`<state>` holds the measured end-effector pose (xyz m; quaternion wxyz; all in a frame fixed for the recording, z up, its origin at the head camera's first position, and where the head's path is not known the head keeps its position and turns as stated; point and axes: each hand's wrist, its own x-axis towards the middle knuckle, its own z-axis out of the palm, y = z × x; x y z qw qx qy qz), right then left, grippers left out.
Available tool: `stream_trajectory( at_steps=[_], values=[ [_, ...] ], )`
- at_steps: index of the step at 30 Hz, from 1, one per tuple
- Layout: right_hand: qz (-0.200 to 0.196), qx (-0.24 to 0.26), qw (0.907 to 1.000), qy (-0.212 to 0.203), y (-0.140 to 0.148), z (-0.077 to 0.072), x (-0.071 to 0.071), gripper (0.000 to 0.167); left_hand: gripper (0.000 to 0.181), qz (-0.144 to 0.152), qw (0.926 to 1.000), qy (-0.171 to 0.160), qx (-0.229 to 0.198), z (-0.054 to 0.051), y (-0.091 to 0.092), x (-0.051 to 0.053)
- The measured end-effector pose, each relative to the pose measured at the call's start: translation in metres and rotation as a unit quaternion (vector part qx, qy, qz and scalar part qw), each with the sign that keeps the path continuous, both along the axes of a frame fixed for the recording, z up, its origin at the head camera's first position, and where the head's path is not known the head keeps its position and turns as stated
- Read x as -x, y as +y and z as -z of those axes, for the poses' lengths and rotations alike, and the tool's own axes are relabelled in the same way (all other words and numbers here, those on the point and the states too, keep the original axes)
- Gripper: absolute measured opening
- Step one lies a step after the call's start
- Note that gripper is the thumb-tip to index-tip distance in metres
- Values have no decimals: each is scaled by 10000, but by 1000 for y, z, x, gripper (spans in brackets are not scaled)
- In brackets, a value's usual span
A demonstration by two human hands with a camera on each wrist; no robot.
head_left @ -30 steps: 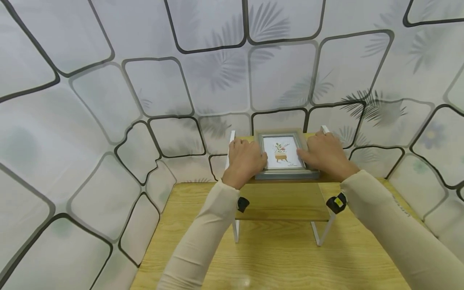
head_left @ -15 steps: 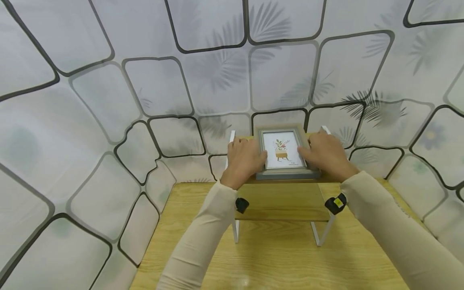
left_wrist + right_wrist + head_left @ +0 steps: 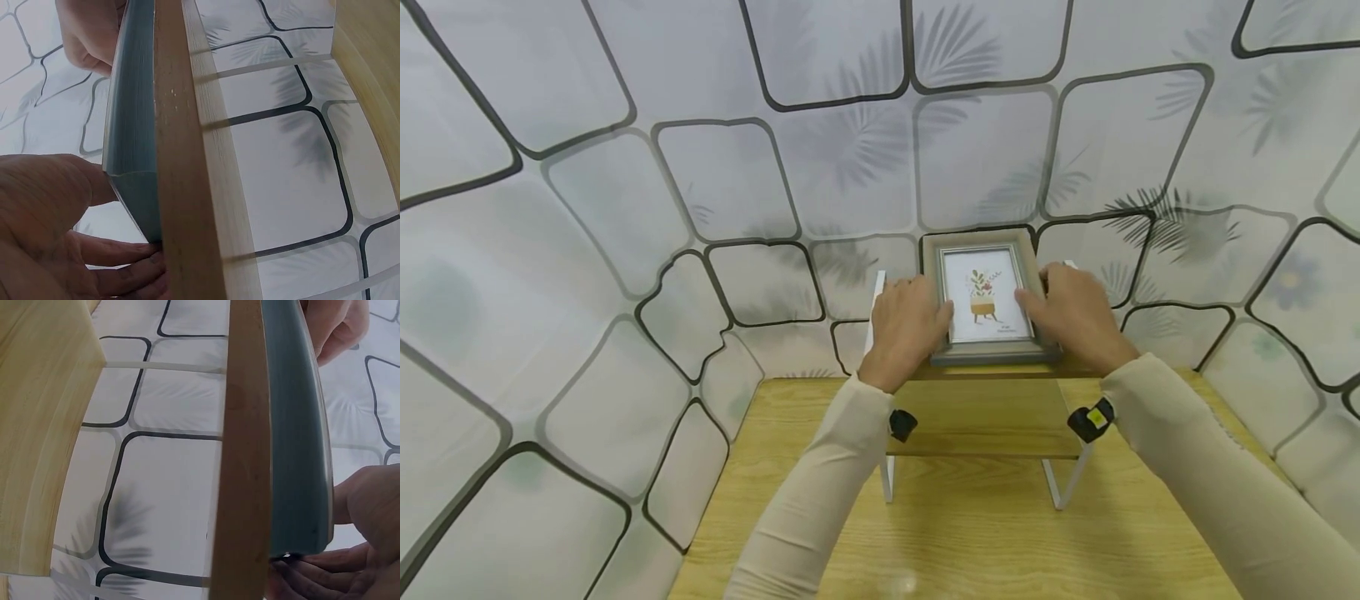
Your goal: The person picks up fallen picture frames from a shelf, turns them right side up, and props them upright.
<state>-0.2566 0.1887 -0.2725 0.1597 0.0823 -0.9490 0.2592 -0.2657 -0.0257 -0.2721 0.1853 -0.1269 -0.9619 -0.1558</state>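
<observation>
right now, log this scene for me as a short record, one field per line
left hand: grips the frame's left side
right hand: grips the frame's right side
held item: picture frame, plant print facing up toward the head camera
frame position: near edge at the front of the upper board
below: lower board
surface: wooden tabletop
backdrop: patterned wall covering

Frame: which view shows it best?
Head: it shows the front of the frame, print and most of the border, though the left hand and right hand cover parts of its sides. Both wrist views catch it edge-on, showing a blue-grey edge but no print.
</observation>
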Motion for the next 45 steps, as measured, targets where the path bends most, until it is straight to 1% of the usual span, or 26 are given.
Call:
stream_trajectory(
  at_steps=[3, 6, 9, 12, 14, 18, 20, 23, 28, 33, 35, 41, 45],
  values=[
    [74, 202, 9998, 34, -1, 0, 0, 46, 45, 11, 9990, -93, -439, 0, 0, -1],
    [165, 387, 9991, 97, -1, -1, 1, 47, 38, -22, 9969, -160, -772, 0, 1, -3],
    [237, 516, 9981, 256, -2, -2, 1, 47, 31, -38, 9955, -141, -939, -1, 2, -5],
    [277, 624, 9967, 428, -3, -3, 2, 47, 29, -13, 9945, -93, -1040, -2, 2, -6],
    [288, 687, 9959, 519, -3, -4, 2, 48, 33, -21, 9943, -80, -1064, -3, 2, -6],
    [325, 836, 9935, 698, -5, -5, 2, 47, 49, -36, 9943, -107, -1057, -5, 2, -7],
    [356, 905, 9921, 788, -5, -5, 2, 46, 55, -9, 9941, -111, -1080, -6, 2, -7],
    [396, 1002, 9897, 943, -6, -5, 1, 45, 57, 87, 9930, -65, -1174, -7, 2, -7],
    [419, 1093, 9856, 1216, -7, -3, 1, 43, 53, 290, 9907, 110, -1325, -6, -1, -7],
    [472, 1218, 9810, 1434, -9, -2, 1, 41, 51, 495, 9855, 148, -1618, -5, -5, -7],
    [490, 1266, 9796, 1485, -9, -2, 1, 41, 51, 568, 9820, 151, -1793, -5, -6, -6],
    [512, 1371, 9765, 1583, -10, -2, 2, 42, 51, 647, 9737, 216, -2172, -5, -8, -7],
    [470, 1415, 9749, 1654, -11, -2, 2, 42, 50, 729, 9670, 275, -2427, -6, -9, -7]
  ],
)
